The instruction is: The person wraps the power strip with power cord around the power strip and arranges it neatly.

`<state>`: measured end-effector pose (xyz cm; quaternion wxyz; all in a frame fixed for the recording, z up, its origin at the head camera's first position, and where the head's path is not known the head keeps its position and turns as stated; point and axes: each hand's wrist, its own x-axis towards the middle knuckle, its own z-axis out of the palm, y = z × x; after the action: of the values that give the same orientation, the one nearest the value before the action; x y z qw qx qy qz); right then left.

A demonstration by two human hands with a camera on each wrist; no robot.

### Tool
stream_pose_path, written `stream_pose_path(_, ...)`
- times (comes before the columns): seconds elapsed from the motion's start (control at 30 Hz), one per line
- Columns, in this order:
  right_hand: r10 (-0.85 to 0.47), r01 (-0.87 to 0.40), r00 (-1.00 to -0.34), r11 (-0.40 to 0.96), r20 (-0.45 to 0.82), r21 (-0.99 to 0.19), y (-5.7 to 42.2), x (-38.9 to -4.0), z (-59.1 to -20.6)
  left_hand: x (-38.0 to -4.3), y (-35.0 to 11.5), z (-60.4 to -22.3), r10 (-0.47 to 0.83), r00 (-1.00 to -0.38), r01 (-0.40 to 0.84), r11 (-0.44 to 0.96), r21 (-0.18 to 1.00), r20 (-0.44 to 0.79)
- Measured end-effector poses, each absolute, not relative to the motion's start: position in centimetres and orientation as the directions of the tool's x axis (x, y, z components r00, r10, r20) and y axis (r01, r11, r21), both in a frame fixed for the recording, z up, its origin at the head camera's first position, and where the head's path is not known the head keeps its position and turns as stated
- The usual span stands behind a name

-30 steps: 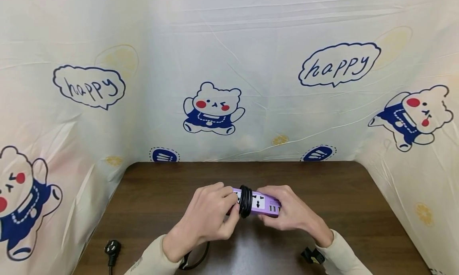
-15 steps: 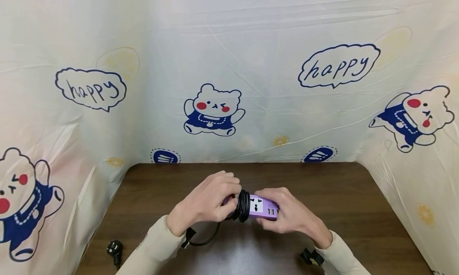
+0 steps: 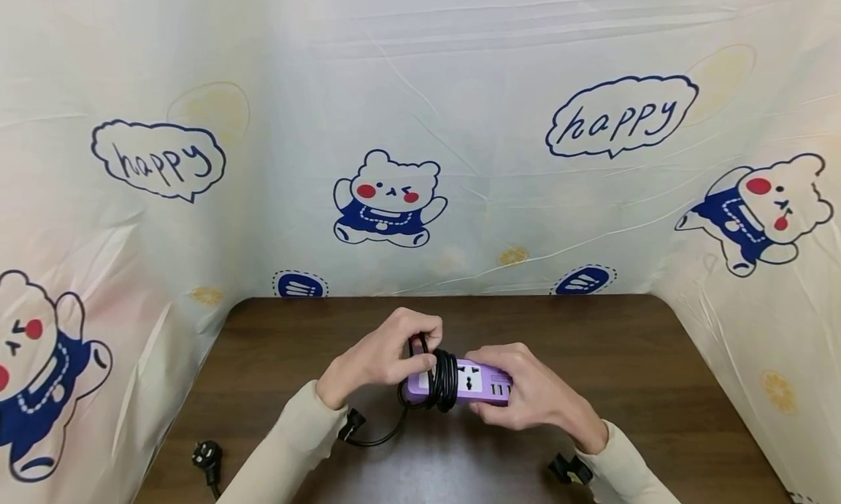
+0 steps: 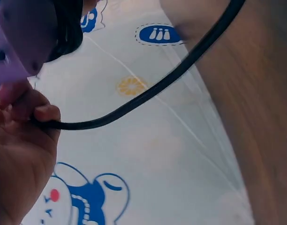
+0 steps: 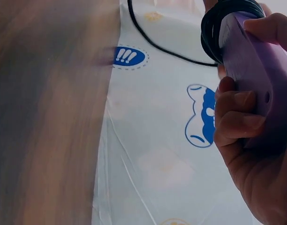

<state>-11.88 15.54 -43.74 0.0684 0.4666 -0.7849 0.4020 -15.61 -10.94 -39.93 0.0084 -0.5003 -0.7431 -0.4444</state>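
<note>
Backdrop: a printed cloth (image 3: 499,197) stands behind and to both sides of the tabletop (image 3: 591,336).

Workpiece: the purple power strip (image 3: 469,378) is between the two hands over the near-middle part of the tabletop, apparently lifted off it, sockets facing up.

Right hand (image 3: 519,387): fingers clamped round the strip's right end. Maintain this grip firmly and use it as the fixed reference; the strip should not roll while the cord is handled.

Left hand (image 3: 384,354): thumb and fingers pinched together on the black cord, at the strip's left part. Guide the cord with light, even tension; excess pull would probably twist the strip.

Cord coil (image 3: 444,381): several turns lie bunched round the strip, left of the exposed socket. Whether a turn is being added or removed cannot be told. In either case, work one turn at a time and prevent crossing.

Loose cord run (image 3: 388,438): it curves toward the left sleeve. Confirm free travel before pulling.

Plug (image 3: 206,454): on the tabletop, well left of the strip. Watch for snagging.
</note>
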Motion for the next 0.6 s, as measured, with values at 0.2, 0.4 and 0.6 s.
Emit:
stream_pose_path(0.2,-0.667,-0.809,-0.532,0.22,0.522,-0.544,15.5,-11.8,-43.7,-16.4,-10.9,-41.3,0.745,-0.516,0.59,-0.049,0.806,0.423)
stream_pose_path(0.4,-0.67,-0.81,-0.53,0.217,0.52,-0.545,15.6,-11.7,-43.7,-16.8,-11.1,-43.3,0.744,-0.541,0.444,-0.143,0.885,0.391)
stream_pose_path(0.6,-0.673,-0.8,-0.54,0.222,0.505,-0.558,15.7,-11.7,-43.5,-16.7,-10.9,-44.4,0.755,-0.576,0.304,-0.158,0.94,0.313)
